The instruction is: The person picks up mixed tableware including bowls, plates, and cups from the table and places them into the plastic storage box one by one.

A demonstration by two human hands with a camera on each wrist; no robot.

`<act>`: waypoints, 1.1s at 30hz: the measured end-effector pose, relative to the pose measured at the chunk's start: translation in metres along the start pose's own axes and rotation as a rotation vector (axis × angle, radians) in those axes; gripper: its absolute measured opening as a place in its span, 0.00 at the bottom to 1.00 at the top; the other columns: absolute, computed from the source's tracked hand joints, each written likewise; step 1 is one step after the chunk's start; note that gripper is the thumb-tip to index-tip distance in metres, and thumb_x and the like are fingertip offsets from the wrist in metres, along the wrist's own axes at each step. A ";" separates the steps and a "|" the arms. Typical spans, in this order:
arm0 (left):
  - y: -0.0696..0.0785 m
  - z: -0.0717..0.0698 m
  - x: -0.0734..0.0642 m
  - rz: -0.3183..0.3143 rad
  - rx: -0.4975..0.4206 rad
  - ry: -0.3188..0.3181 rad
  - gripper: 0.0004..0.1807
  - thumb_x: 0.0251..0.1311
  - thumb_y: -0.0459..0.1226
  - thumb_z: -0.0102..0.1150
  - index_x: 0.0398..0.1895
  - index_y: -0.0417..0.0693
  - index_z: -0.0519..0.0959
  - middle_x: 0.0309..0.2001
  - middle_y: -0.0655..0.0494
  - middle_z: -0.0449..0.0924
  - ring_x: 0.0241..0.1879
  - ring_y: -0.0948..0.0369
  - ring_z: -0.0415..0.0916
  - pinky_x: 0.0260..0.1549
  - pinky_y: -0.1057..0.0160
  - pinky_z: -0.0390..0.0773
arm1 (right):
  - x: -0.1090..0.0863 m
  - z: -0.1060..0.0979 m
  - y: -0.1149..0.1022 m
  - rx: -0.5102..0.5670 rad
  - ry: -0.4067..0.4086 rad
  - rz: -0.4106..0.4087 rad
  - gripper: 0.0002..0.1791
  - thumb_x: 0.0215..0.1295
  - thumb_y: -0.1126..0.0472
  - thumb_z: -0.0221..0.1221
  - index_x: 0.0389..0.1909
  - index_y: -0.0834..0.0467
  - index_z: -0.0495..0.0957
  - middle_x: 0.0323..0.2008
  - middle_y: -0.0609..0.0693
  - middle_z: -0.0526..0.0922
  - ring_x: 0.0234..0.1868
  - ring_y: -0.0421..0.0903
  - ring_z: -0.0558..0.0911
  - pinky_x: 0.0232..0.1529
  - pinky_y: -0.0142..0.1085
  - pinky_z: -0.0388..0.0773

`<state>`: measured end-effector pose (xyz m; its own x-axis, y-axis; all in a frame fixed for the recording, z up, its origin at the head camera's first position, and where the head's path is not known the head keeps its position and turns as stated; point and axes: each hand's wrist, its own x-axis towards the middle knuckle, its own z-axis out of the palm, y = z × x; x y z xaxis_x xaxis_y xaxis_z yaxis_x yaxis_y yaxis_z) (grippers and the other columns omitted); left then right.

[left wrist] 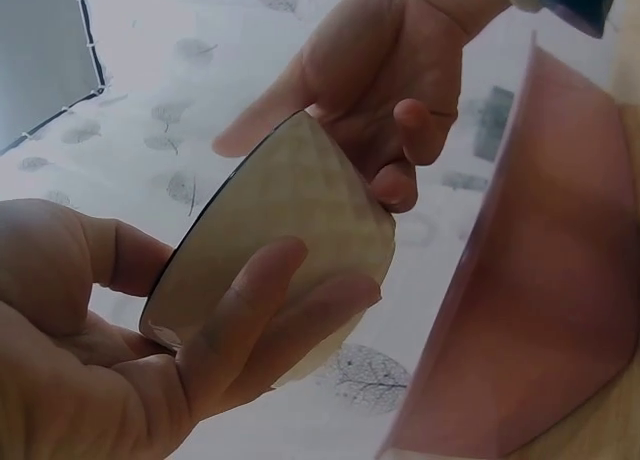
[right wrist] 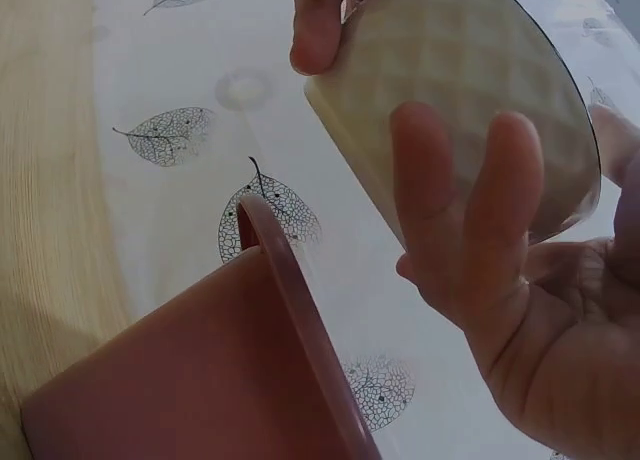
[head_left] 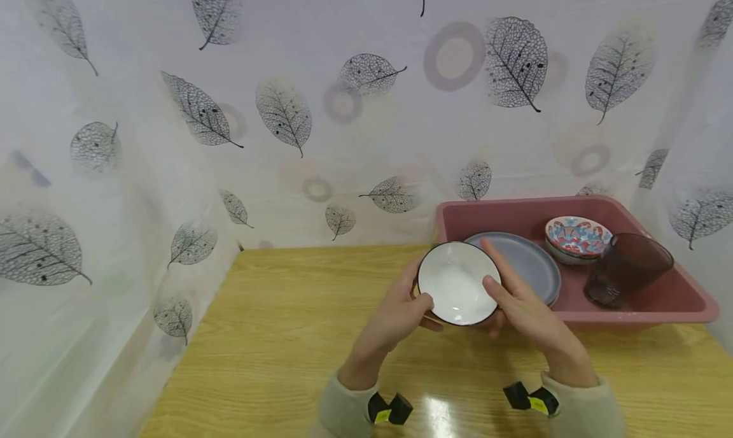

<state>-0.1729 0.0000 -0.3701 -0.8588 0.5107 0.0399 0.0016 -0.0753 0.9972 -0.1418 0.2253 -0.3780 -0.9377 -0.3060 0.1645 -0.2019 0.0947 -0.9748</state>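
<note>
A white bowl [head_left: 458,285] with a thin dark rim is held up between both hands, its inside facing the head camera. My left hand [head_left: 399,310] grips its left side, thumb at the rim and fingers spread under the wall. On the opposite side my right hand [head_left: 523,307] holds it, thumb over the rim and the index finger stretched out. The wrist views show the bowl's faceted outer wall [right wrist: 470,90], tilted, with right-hand fingers [right wrist: 505,180] against it. In the left wrist view, left-hand fingers [left wrist: 240,320] lie across the wall.
A pink basin [head_left: 641,317] stands on the wooden table [head_left: 258,342] at the right, just beyond the right hand. Inside are a grey-blue plate [head_left: 532,260], patterned bowls [head_left: 578,237] and a dark translucent cup [head_left: 627,269] leaning on the rim. A leaf-print sheet [head_left: 321,139] hangs behind.
</note>
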 end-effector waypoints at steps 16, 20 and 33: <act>-0.004 0.003 0.004 -0.005 0.020 -0.050 0.43 0.56 0.23 0.42 0.78 0.55 0.53 0.63 0.43 0.68 0.28 0.54 0.83 0.27 0.52 0.87 | 0.000 -0.016 0.010 0.093 -0.068 0.053 0.38 0.78 0.64 0.46 0.80 0.44 0.41 0.67 0.57 0.58 0.25 0.51 0.81 0.16 0.47 0.82; -0.007 0.003 0.006 0.005 0.018 -0.059 0.44 0.56 0.23 0.43 0.78 0.57 0.54 0.66 0.45 0.66 0.30 0.49 0.83 0.29 0.49 0.87 | -0.001 -0.018 0.012 0.127 -0.049 0.062 0.37 0.77 0.65 0.47 0.80 0.44 0.42 0.64 0.42 0.65 0.25 0.51 0.82 0.18 0.46 0.83; -0.014 0.001 0.013 0.036 -0.007 -0.086 0.36 0.66 0.31 0.53 0.77 0.59 0.57 0.68 0.52 0.66 0.34 0.40 0.85 0.32 0.47 0.87 | 0.001 -0.021 0.020 0.275 0.036 0.024 0.31 0.78 0.65 0.44 0.79 0.49 0.51 0.53 0.42 0.79 0.28 0.46 0.83 0.21 0.41 0.85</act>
<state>-0.1839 0.0084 -0.3835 -0.8112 0.5792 0.0809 0.0274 -0.1006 0.9945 -0.1527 0.2465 -0.3939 -0.9519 -0.2721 0.1409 -0.0995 -0.1606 -0.9820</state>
